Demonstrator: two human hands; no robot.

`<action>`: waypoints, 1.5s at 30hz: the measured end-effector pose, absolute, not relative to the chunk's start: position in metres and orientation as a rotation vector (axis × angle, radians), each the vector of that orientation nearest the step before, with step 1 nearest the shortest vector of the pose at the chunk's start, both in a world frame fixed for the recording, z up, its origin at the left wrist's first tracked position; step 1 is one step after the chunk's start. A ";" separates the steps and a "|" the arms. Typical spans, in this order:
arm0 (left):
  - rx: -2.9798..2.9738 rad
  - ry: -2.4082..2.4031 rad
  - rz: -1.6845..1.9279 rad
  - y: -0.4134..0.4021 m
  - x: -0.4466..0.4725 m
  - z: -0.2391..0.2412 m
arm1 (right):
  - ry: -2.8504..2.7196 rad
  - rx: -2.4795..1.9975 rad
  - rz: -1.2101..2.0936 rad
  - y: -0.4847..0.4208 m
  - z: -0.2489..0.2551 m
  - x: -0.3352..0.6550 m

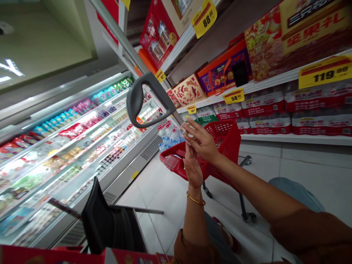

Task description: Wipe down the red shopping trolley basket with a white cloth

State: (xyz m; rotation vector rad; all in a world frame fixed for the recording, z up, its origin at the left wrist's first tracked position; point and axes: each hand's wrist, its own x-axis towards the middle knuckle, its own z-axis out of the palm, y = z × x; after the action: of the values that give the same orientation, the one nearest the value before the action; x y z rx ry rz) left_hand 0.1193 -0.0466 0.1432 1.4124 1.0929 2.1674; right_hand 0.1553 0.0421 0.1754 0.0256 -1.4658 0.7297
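In the head view, my right hand [203, 141] is closed on a crumpled whitish cloth or tissue [187, 131]. My left hand [193, 170], with a gold bangle on its wrist, points upward. Its fingers look stretched out, their tips meeting the cloth and partly hidden by my right hand. Just beyond the cloth is the lower visible stretch of a grey pole [176, 116] with a dark grey loop handle [134, 110]; whether either hand touches the pole, I cannot tell. Beneath and behind both hands stands a red shopping cart [228, 137].
A lit refrigerated display [148, 152] lines the left. Gift boxes [220, 77] and packs of bottled water [271, 124] fill the shelves on the right. A black chair [99, 220] is at lower left. Bottles [169, 135] stand behind the cart. My feet and legs are below.
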 end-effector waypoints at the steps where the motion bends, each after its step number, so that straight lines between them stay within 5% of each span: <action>1: 1.412 1.098 2.167 -0.047 0.119 0.143 | -1.481 0.042 0.729 0.044 0.177 0.151; 29: 1.467 1.158 2.171 -0.044 0.111 0.137 | -1.724 -0.101 0.817 0.036 0.042 0.174; 33: 1.444 1.183 2.166 -0.044 0.113 0.137 | -1.635 -0.153 0.829 0.036 0.062 0.178; 41: 1.431 1.258 2.139 -0.044 0.113 0.139 | -1.443 -0.055 0.699 0.040 0.196 0.157; 45: 1.369 1.303 2.149 -0.043 0.111 0.139 | -1.478 -0.008 0.665 0.053 0.223 0.135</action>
State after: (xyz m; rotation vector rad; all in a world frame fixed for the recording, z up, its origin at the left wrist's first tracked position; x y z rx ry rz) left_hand 0.1111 -0.0429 0.1390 1.3695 1.3034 2.1492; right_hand 0.1351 0.0531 0.2230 -0.0078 -1.4780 0.6647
